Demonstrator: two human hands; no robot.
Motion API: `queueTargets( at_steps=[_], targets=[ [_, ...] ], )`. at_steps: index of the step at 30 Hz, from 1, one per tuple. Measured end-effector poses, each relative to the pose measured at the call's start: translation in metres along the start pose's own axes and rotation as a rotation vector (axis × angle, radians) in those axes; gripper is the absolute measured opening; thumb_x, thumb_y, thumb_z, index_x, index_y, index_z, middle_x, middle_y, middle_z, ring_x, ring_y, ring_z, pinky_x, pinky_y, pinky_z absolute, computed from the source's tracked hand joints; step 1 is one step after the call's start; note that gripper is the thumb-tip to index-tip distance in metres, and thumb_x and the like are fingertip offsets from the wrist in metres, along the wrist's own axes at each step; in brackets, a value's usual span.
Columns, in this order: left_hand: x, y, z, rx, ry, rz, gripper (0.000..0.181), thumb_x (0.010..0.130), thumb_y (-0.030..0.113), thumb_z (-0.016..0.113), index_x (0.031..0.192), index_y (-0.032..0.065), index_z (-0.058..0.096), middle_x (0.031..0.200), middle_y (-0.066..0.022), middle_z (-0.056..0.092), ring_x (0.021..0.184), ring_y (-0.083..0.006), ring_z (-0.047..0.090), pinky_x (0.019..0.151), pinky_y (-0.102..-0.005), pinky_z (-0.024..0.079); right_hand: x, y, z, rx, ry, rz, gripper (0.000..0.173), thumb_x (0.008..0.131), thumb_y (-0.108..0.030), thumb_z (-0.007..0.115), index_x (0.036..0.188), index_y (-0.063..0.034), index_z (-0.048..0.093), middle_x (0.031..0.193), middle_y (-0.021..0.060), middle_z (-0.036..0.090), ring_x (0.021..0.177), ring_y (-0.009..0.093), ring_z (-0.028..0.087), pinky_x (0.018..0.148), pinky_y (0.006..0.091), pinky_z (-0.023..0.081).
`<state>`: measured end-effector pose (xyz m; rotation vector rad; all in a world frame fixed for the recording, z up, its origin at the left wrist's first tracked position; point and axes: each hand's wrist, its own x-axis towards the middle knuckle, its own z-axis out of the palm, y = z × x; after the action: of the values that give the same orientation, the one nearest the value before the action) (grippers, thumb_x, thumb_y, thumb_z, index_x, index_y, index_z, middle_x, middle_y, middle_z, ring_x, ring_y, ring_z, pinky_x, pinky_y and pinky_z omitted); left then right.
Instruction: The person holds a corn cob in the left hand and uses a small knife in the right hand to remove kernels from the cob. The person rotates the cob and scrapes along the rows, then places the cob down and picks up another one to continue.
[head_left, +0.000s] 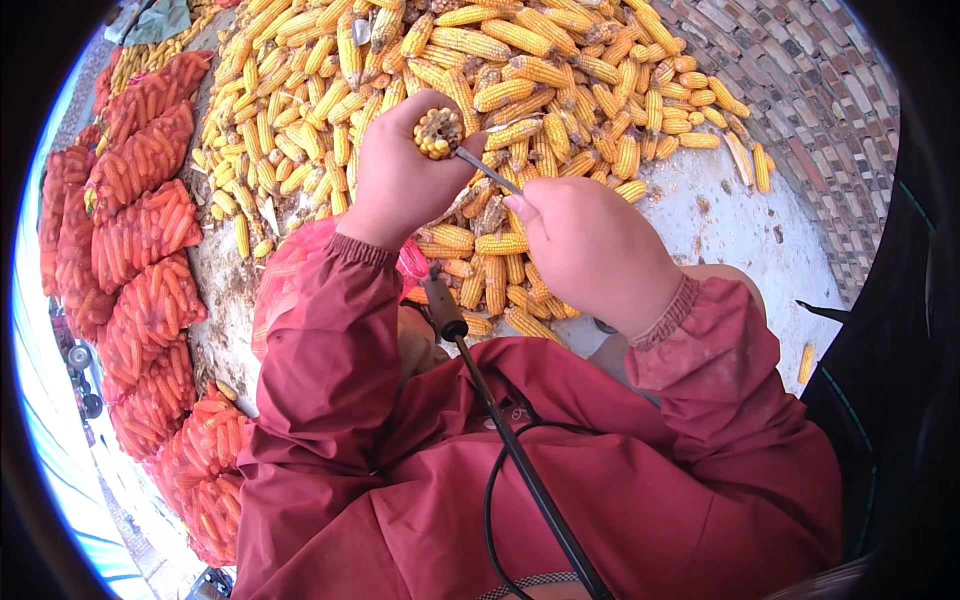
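My left hand (409, 169) is wrapped around an ear of corn (437, 133) whose end, with gaps among the kernels, faces me. In my right hand (592, 244) is a thin metal tool (487, 169), its handle hidden by the fist. The tool's shaft reaches left to the edge of the ear near my left thumb; whether its tip touches kernels is too small to tell. Both hands are raised above a large heap of yellow corn ears (480, 52), some bearing dark, spoiled patches.
Filled red mesh sacks (146, 236) are stacked at the left. A pink mesh bag (289, 262) sits beneath my left forearm. A black pole (517, 450) with a cable crosses my lap. Brick paving (810, 97) borders the pale ground (720, 225) at the right.
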<state>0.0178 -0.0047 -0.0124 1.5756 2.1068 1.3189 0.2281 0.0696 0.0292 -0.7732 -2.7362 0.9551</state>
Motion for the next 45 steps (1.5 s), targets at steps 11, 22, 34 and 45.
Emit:
queueTargets(
  at_steps=[11, 22, 34, 45],
  targets=[
    [-0.008, 0.015, 0.023, -0.841, 0.029, -0.355, 0.020, 0.091, 0.003, 0.084, 0.101, 0.0039, 0.066, 0.090, -0.0021, 0.071, 0.082, -0.0108, 0.068, 0.076, -0.0290, 0.056, 0.016, -0.008, 0.001, 0.263, 0.198, -0.063, 0.031, 0.106, -0.020, 0.060, 0.085, 0.0018, 0.064, 0.075, 0.0260, 0.064, 0.074, 0.049, 0.065, 0.065, 0.0579, 0.048],
    [0.005, 0.002, -0.004, -0.735, -0.064, -0.161, 0.031, 0.086, -0.010, 0.079, 0.101, 0.0064, 0.057, 0.093, -0.0044, 0.062, 0.085, -0.0135, 0.062, 0.079, -0.0303, 0.056, 0.008, -0.007, -0.007, 0.233, 0.059, -0.039, 0.032, 0.107, -0.023, 0.060, 0.085, 0.0009, 0.062, 0.076, 0.0249, 0.063, 0.074, 0.049, 0.063, 0.064, 0.0577, 0.046],
    [0.003, -0.001, -0.014, -1.057, -0.197, -0.197, 0.029, 0.085, -0.008, 0.080, 0.107, 0.0030, 0.065, 0.089, -0.0046, 0.070, 0.085, -0.0139, 0.071, 0.076, -0.0308, 0.061, 0.012, -0.006, -0.006, 0.179, 0.091, -0.063, 0.032, 0.106, -0.023, 0.061, 0.085, 0.0009, 0.063, 0.076, 0.0251, 0.065, 0.075, 0.049, 0.064, 0.065, 0.0586, 0.047],
    [0.002, 0.000, -0.018, -1.138, -0.328, -0.247, 0.033, 0.085, 0.002, 0.077, 0.109, 0.0077, 0.056, 0.094, -0.0093, 0.059, 0.076, -0.0234, 0.065, 0.073, -0.0399, 0.055, 0.013, -0.001, -0.004, 0.225, 0.094, -0.060, 0.033, 0.107, -0.024, 0.063, 0.085, 0.0010, 0.064, 0.073, 0.0248, 0.063, 0.071, 0.048, 0.063, 0.062, 0.0562, 0.045]
  ],
)
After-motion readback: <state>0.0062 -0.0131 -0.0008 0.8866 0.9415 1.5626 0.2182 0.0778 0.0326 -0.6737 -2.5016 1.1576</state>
